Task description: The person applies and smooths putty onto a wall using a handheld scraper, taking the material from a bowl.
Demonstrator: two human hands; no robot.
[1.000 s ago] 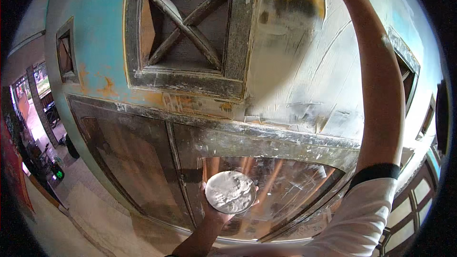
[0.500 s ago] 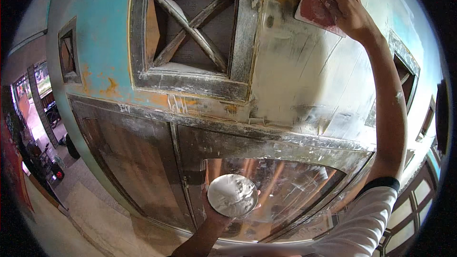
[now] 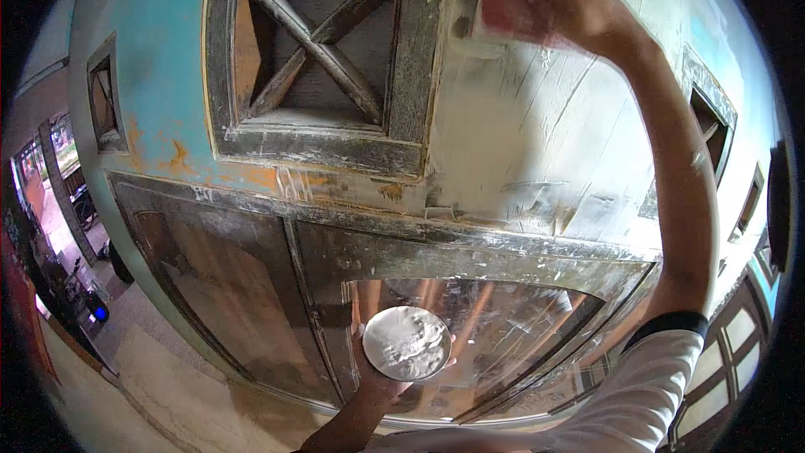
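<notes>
Wooden frame (image 3: pixel 411 59) bounds the open wall (image 3: pixel 490 130) leftward.

Left head-worn fisheye camera, facing wall (image 3: pixel 482 122) at close range, looking downward.

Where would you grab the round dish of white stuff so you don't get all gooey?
Probably by its outer edge and underside, coming from below. The round dish has white paste spread over the face toward the camera, leaving mainly its rim and back for holding. The left hand holds it that way, with fingers showing at both sides.
</notes>
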